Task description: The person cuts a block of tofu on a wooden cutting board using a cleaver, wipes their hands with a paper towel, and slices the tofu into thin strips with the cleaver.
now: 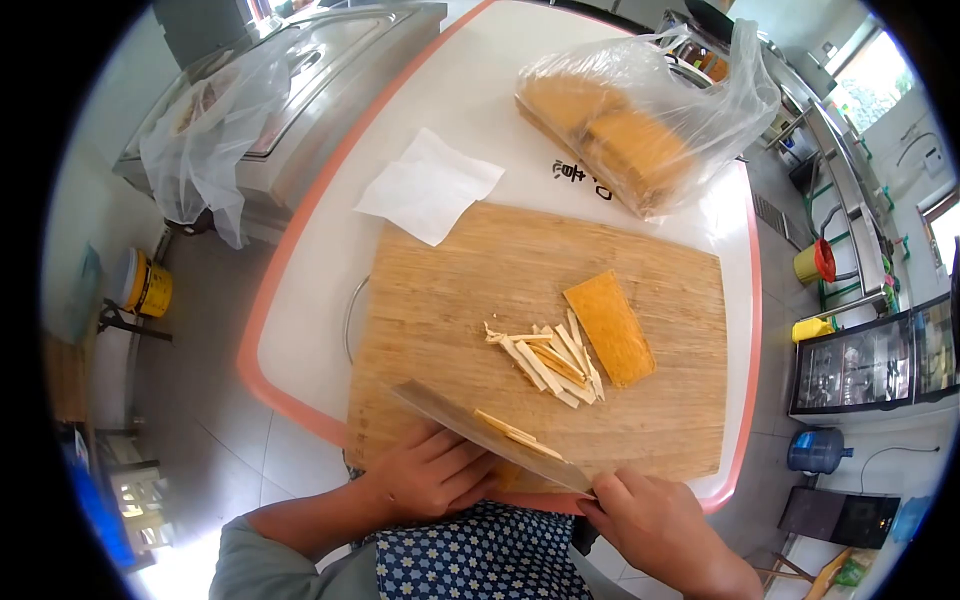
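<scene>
On the wooden cutting board point(450, 290) lies a flat orange-brown slab point(612, 330), with a loose pile of pale strips point(550, 362) to its left. My right hand point(655, 520) is closed round the handle of a large knife point(480, 432), whose blade points up and left across the board's near part. Thin cut strips point(515, 432) lie along the blade's far side. My left hand point(430, 472) has its fingers bent and pressed together against the blade's near side, over an orange-brown piece point(512, 478) mostly hidden by the blade and fingers.
A clear plastic bag point(640, 130) of orange-brown slabs sits at the back right of the white table point(300, 300). White paper point(430, 187) overlaps the board's back left edge. Another plastic bag point(215, 130) hangs over a metal counter point(350, 60) at the left.
</scene>
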Motion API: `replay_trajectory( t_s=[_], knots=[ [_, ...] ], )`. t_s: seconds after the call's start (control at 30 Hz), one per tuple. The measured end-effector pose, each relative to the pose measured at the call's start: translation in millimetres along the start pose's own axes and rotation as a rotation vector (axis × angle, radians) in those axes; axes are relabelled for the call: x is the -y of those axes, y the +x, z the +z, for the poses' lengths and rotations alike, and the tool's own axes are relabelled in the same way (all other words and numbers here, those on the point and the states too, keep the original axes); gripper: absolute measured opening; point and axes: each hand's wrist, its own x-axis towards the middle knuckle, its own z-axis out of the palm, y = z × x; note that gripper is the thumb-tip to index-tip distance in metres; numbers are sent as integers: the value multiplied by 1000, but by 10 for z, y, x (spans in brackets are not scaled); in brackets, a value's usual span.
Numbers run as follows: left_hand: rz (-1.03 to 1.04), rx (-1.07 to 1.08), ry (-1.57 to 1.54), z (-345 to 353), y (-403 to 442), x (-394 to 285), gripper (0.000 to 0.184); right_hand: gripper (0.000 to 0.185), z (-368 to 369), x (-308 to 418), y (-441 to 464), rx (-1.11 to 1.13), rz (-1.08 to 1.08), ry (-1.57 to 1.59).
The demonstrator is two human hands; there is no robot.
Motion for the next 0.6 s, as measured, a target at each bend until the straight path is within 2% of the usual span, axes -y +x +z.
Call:
replay_trajectory(
  t_s=[0.1,0.2,0.3,0.5,0.6],
  knots=[
    [-14,7,-23,5,-8,11,29,25,-94,30,-24,91,61,-62],
    [-22,25,-53,16,-24,17,31,18,-85,25,-71,131,182,45],
    [-33,33,-97,3,2,36,32,26,-160,29,57,171,94,-94],
    [-37,23,-101,7,9,29,35,24,70,-4,365,122,37,38],
    [-56,4,-91,52,-1,12,37,23,67,-11,471,18,-8,67]
  ],
)
